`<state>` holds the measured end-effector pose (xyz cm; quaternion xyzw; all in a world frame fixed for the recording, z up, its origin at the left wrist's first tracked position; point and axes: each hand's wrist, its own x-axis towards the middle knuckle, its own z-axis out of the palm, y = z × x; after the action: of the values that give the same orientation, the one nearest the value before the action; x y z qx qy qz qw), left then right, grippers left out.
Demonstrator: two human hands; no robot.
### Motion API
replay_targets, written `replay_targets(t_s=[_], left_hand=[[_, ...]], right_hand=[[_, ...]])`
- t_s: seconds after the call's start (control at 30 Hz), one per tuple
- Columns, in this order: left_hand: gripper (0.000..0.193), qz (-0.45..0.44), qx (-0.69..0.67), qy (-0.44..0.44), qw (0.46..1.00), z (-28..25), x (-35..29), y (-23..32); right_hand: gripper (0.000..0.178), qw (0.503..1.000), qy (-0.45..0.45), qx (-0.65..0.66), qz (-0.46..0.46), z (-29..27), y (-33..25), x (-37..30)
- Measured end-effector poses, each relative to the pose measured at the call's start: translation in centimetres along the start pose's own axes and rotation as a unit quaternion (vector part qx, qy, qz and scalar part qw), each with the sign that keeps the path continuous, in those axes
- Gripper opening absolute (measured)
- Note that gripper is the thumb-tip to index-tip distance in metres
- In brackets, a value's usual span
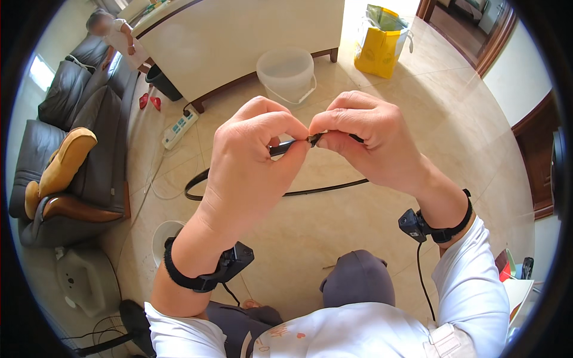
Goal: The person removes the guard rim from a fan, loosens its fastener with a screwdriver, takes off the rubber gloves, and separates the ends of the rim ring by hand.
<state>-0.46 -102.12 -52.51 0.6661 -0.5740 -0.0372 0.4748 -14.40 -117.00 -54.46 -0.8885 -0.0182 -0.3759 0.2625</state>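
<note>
Both hands meet at chest height in front of me, fingertips almost touching. My left hand [245, 152] pinches a thin black strap [325, 190] between thumb and fingers. Opposite it, my right hand [373, 134] pinches the strap close to a small dark piece with a metallic glint [311, 140]; its exact kind is too small to tell. The rest of the strap hangs behind the hands in a wide loop, bending round at the left. My fingers hide part of it.
A clear bucket [285, 74] stands before a white cabinet [239, 45]. A yellow bag [379, 51] is farther right. At left are a power strip [180, 128], a dark sofa [95, 152] and a white bin [166, 238]. A person [122, 39] stands at the far left.
</note>
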Motion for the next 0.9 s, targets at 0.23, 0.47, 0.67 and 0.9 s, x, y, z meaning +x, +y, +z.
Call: replay_targets(t_s=[0.23,0.47,0.67,0.9], left_hand=[[0.014,-0.061,-0.003,-0.014,0.998,-0.3,-0.2,-0.1],[0.016,-0.024,0.043,0.025,0.998,0.1,-1.0,-0.6],[0.016,0.091,0.196,0.058,0.975,0.3,-1.5,-0.2],[0.016,0.051,0.2,0.037,0.978,0.2,-1.9,0.5]], right_hand=[[0.015,1.0,0.003,0.013,-0.013,0.7,0.1,0.2],[0.014,1.0,0.008,0.009,-0.005,1.5,0.1,0.4],[0.01,0.999,0.024,0.017,0.014,2.0,-0.1,0.6],[0.008,0.998,0.035,0.039,0.034,2.4,0.0,0.3]])
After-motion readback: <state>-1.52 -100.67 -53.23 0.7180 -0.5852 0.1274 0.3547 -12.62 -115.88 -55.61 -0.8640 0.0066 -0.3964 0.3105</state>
